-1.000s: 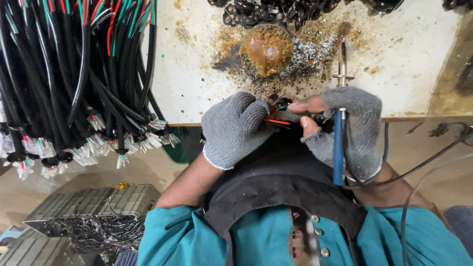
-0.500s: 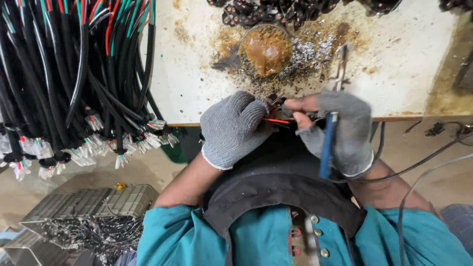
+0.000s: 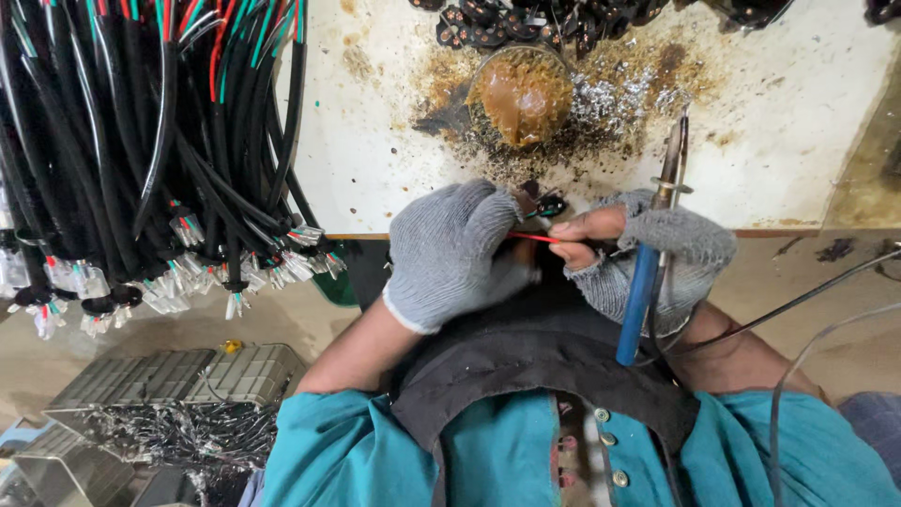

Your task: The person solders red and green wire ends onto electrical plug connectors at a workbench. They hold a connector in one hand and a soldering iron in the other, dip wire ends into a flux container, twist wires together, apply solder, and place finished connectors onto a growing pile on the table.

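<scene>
Left hand (image 3: 450, 249): in a grey knit glove, curled into a loose fist at the bench edge, closed over the near end of the red wire (image 3: 533, 238); grasp itself hidden under the glove.
Right hand (image 3: 648, 258): in a fingerless grey glove, bare thumb and forefinger pinching the red wire's other end; remaining fingers wrapped around the soldering iron (image 3: 648, 272).
Red wire: thin, stretched short and level between the two hands, just in front of the chest.
Soldering iron: blue handle down toward the body, metal shaft pointing up and away over the bench, tip near the solder splatter.
Small black connector (image 3: 547, 204): just above the fingertips, touching or nearly touching them; cannot tell which.
Flux pot (image 3: 522, 92): round, brown, crusted, on the stained white bench (image 3: 788, 113) beyond the hands.
Cable bundle (image 3: 141, 141): black leads with red and green cores, hanging at far left, well apart from both hands.
Metal trays (image 3: 160, 394): lower left, holding wire scraps.
</scene>
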### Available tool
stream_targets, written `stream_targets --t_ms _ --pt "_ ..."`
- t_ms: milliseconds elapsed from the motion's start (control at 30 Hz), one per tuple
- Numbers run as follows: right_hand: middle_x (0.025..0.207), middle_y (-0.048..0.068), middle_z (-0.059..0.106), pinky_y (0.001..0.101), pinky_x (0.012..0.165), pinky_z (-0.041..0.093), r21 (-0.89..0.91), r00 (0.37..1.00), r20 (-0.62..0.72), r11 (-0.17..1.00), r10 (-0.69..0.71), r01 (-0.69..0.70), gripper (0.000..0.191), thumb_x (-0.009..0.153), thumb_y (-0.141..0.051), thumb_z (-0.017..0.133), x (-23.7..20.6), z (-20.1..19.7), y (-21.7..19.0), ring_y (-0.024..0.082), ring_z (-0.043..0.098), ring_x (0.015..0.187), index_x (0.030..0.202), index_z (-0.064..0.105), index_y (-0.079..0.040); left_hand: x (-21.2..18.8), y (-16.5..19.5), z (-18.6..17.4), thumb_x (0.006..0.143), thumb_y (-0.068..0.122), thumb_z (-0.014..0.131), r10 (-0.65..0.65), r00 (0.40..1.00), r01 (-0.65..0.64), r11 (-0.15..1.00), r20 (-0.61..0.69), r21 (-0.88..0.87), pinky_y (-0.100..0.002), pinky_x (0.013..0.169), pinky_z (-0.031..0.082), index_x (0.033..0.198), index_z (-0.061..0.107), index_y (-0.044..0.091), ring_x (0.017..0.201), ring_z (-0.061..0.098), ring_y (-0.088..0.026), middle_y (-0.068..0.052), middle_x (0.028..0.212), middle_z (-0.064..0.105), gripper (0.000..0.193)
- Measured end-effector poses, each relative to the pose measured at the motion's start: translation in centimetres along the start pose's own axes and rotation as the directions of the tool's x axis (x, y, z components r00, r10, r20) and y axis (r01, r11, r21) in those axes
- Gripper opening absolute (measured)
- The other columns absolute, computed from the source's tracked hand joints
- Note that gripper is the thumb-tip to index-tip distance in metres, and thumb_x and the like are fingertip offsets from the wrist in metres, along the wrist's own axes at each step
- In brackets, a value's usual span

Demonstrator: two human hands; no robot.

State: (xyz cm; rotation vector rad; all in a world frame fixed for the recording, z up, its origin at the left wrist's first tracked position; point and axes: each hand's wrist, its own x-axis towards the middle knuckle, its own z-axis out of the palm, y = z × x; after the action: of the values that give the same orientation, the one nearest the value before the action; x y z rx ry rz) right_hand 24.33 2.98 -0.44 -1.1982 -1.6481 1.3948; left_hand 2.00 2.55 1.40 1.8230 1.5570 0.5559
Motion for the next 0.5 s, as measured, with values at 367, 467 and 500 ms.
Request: stream_targets --t_ms 367,467,500 --pt "0.096 0.008 0.075 0.0287 0.078 0.057 0.032 0.968 0.191 0.985 0.160 -0.169 0.018 0.092 -0.005 0.079 -1.3 -1.0 1.2 0.017 0.070 0.085 0.107 0.069 -0.005 -1.6 0.5 -0.1 0.083 0.023 0.081 -0.143 0.982 0.178 0.923 0.126 -0.340 -0.040 0.061 0.049 0.092 0.073 0.015 0.070 0.066 -0.028 -0.008 0.080 0.060 0.014" --pt "0.095 0.006 0.074 0.0283 0.077 0.056 0.011 0.992 0.116 0.998 0.058 -0.059 0.017 0.096 -0.008 0.078 -0.9 -0.9 0.8 0.016 0.069 0.082 0.108 0.066 -0.006 -1.7 0.3 1.0 0.079 0.023 0.083 -0.093 0.996 0.094 0.982 0.013 -0.162 -0.042 0.057 0.046 0.088 0.073 0.019 0.068 0.064 -0.029 -0.007 0.079 0.061 0.014" --pt "0.095 0.006 0.074 0.0278 0.077 0.055 -0.015 0.997 0.064 0.999 -0.029 0.030 0.017 0.099 -0.009 0.078 -0.8 -0.8 0.8 0.015 0.069 0.081 0.109 0.064 -0.007 -1.7 0.1 1.3 0.078 0.022 0.083 -0.065 0.998 0.063 0.986 -0.006 -0.154 -0.043 0.057 0.046 0.086 0.071 0.018 0.067 0.064 -0.029 -0.007 0.079 0.060 0.015"
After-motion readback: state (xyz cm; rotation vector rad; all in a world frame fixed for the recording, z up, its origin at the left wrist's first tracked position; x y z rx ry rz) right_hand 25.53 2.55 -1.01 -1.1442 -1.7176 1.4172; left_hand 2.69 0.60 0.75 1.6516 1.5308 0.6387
